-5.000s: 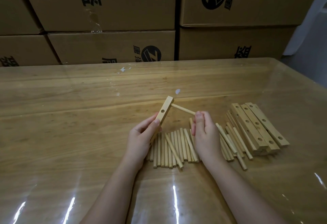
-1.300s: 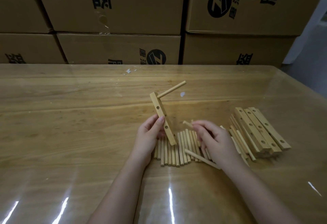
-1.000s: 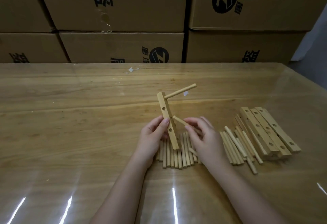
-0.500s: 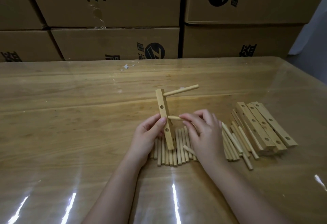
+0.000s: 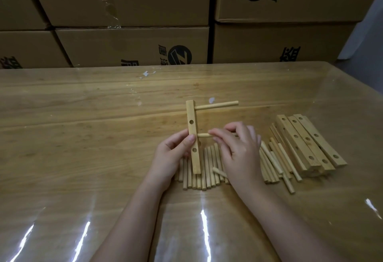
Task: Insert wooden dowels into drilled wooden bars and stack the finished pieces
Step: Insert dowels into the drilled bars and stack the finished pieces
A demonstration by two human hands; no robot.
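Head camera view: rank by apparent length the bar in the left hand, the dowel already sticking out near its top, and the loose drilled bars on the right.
1. Held bar, loose bars: alike, unranked.
2. Top dowel.

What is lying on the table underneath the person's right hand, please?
Loose dowels lie in a row beneath the right hand, one crossing them at an angle. How many more sit under the palm cannot be seen; it covers them.

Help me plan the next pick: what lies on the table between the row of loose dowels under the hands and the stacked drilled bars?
In the head view, a second cluster of loose dowels lies between the dowel row and the stacked bars.
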